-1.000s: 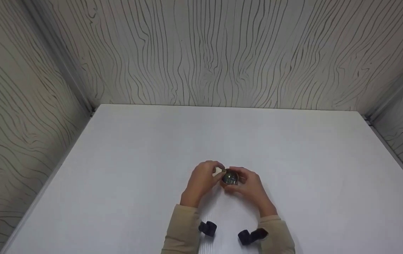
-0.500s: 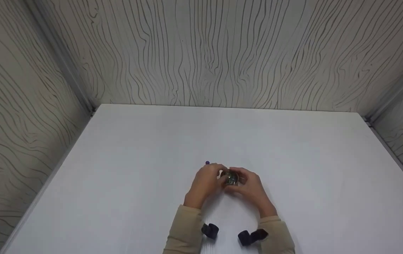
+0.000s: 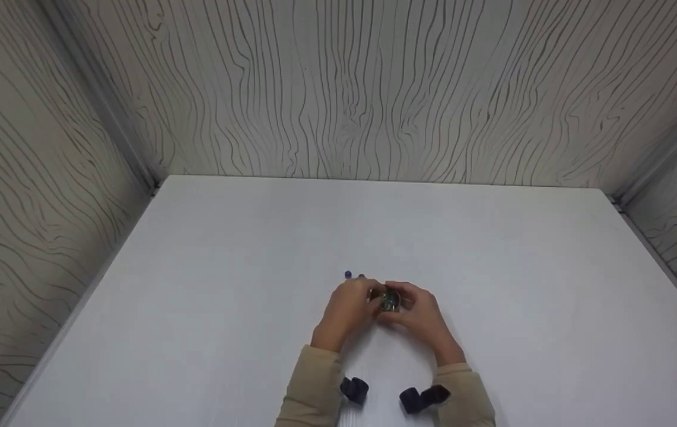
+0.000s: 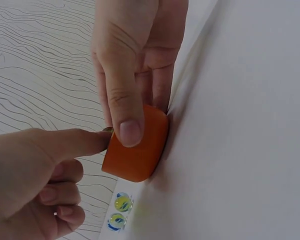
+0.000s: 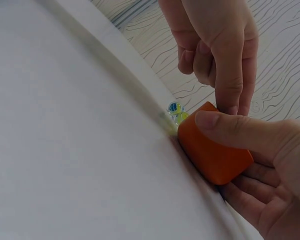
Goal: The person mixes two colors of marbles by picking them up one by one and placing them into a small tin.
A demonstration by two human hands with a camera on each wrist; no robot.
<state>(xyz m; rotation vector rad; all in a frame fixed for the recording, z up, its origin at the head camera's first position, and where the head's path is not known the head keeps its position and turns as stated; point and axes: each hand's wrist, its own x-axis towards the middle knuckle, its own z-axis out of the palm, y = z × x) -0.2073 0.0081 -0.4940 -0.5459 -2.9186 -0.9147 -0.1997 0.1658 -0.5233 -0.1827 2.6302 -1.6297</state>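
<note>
In the head view, my right hand (image 3: 418, 308) grips a small cup that has dark, shiny glass marbles (image 3: 390, 300) in it. From outside, the cup (image 5: 215, 147) is plain orange with a rounded base; in the right wrist view my right thumb lies along its wall, fingers on the other side. My left hand (image 3: 347, 305) reaches over the rim with thumb and index finger, its other fingers curled. A bit of olive colour shows by that fingertip in the left wrist view; whether it is pinched is hidden. Two clear marbles with blue and yellow swirls, a nearer marble (image 4: 117, 222) and another marble (image 4: 123, 202), lie beside the cup.
A white table (image 3: 225, 249) spreads around both hands. Behind it stands a wood-grain panel (image 3: 344, 89), with another panel (image 3: 29, 225) at the left. A small black device (image 3: 355, 389) sits on each forearm.
My left hand has shifted right and its fingers have gone further over the cup. Two marbles now show beyond its knuckles, where none was visible at first. The right hand stays in place.
</note>
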